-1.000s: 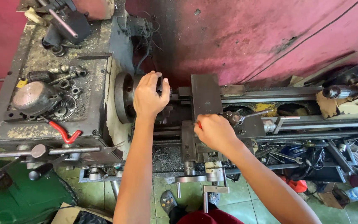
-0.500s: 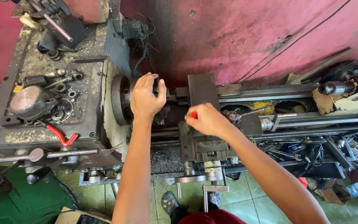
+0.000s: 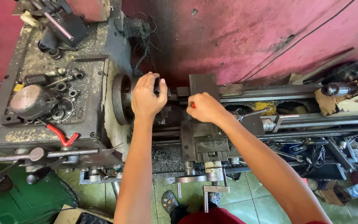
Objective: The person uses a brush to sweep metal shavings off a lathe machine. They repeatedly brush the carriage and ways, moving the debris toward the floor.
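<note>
since half a second ago the right hand (image 3: 204,108) has shifted a little toward the chuck, and the left hand (image 3: 146,97) stays put on the chuck side; the view has also tipped slightly lower.

left hand: laid over the lathe chuck (image 3: 123,98), fingers curled round its front edge in a narrow grasp, thumb toward the wall. whether it truly clamps the chuck or only rests on it i cannot tell.

right hand: closed into a loose fist above the carriage (image 3: 201,143), gripping a small red-tipped tool (image 3: 193,105) of which only a sliver shows between the fingers. the tool sits just beside the dark tool post block (image 3: 204,85), between it and the chuck.

machine: grimy grey headstock (image 3: 54,103) to the left, its top littered with sockets, rings and a round metal part. red-handled pliers (image 3: 63,137) lie at its front edge. a long steel lever (image 3: 42,154) runs below. metal chips (image 3: 166,159) have gathered in the bed under the chuck.

surroundings: pink wall (image 3: 249,37) behind, tailstock (image 3: 338,88) at far right, green tiled floor (image 3: 245,193) below, a sandal (image 3: 170,201) visible near the base. clutter of cables and parts (image 3: 336,153) on the right side.
</note>
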